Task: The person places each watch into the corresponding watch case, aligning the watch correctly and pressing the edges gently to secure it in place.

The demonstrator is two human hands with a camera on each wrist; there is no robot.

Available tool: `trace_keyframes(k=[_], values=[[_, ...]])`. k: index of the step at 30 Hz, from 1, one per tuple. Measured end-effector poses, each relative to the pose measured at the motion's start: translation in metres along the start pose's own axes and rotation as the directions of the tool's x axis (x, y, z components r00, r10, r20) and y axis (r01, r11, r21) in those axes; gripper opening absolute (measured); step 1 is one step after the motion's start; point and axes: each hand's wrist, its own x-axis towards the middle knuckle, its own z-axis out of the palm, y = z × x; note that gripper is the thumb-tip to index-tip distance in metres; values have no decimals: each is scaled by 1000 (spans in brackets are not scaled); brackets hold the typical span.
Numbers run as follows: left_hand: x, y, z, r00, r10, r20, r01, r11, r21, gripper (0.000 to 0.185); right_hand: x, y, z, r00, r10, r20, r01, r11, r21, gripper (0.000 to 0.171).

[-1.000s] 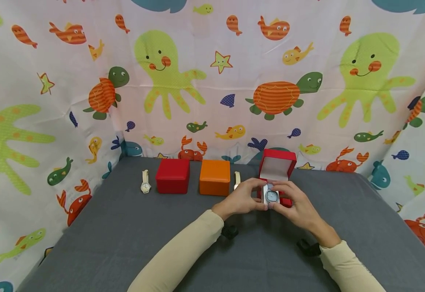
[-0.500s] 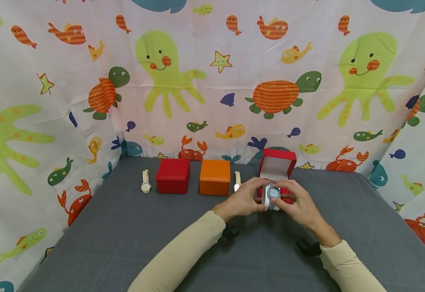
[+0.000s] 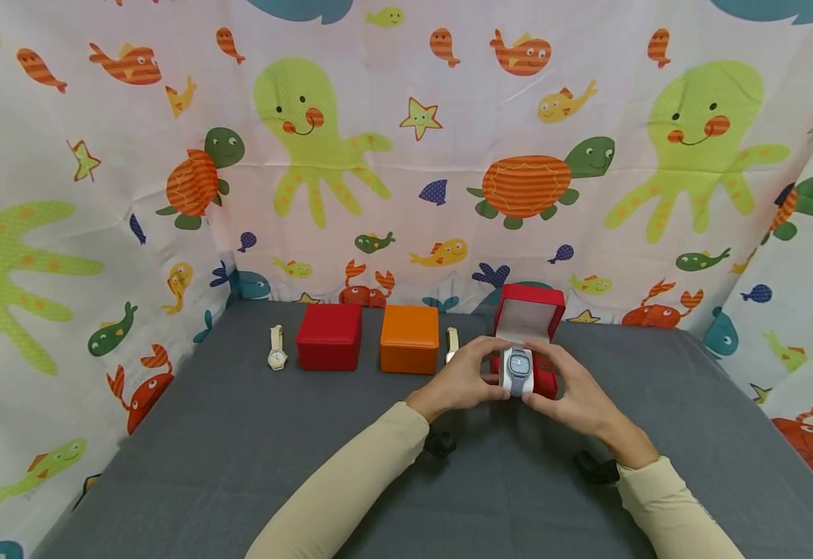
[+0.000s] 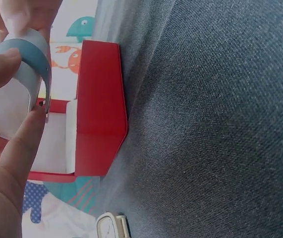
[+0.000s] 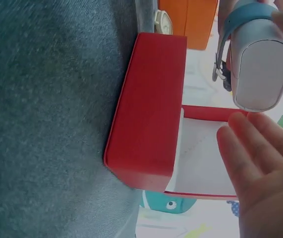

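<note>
Head view: no readable writing — watch point(image 3: 519, 365) over open red box point(image 3: 528, 314).

The watch point(image 3: 519, 368) on its white cushion point(image 3: 518, 386) rose between the two hands and turned upright, its face now square to the head camera instead of tilted. The left hand point(image 3: 463, 380) and right hand point(image 3: 574, 392) shifted slightly up and toward the open box point(image 3: 526, 320) behind them.

Matt, finely woven grey cloth on the table point(image 3: 238, 450); smooth matt red box point(image 5: 148, 114) with a soft white lining; the watch point(image 3: 519, 365) has a glossy glass face and smooth blue strap.
</note>
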Motion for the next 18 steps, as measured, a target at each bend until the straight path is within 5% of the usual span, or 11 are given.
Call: trace_keyframes(k=[4, 14, 18], values=[[3, -1, 1, 1000, -11, -10, 11, 1000, -10, 70, 2, 3, 0, 1000, 15, 0, -15, 999, 30, 76], [15, -4, 8, 1000, -6, -25, 12, 970, 244, 68, 2, 10, -1, 1000, 21, -10, -21, 999, 24, 64], [20, -8, 12, 999, -25, -30, 32, 963, 267, 67, 1, 15, 2, 1000, 23, -2, -23, 999, 26, 64]])
